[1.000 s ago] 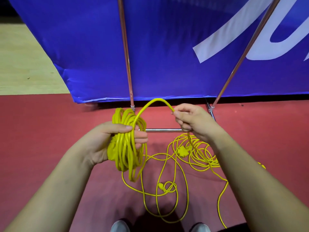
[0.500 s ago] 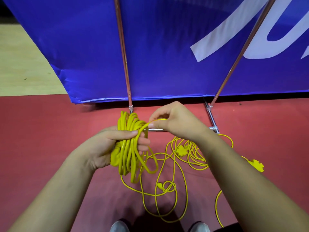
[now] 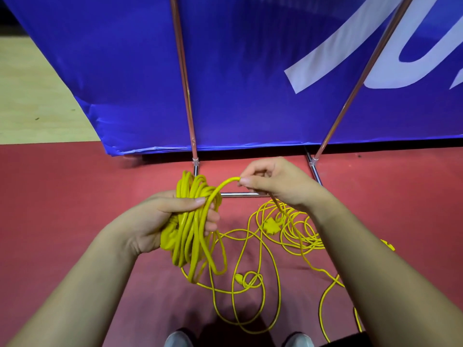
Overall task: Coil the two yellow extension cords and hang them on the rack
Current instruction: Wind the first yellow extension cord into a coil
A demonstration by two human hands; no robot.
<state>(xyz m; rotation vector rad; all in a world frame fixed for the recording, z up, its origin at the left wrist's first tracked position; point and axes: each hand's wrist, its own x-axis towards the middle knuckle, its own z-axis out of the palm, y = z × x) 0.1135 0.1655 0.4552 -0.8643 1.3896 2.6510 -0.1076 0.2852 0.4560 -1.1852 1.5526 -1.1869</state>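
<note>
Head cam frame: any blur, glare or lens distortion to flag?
Head view: left hand, right hand and coiled yellow cord are sharp, no motion blur; rack poles look splayed, likely wide-angle distortion; small highlights on the chrome crossbar, nothing blown out; soft shadows on the red floor under the cord.

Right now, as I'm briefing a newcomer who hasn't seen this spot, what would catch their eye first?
The bright yellow coil gripped in the left hand at centre, with the right hand pinching a strand beside it. Behind, a big blue banner fills the top; loose yellow cord sprawls on the red floor below.
</note>
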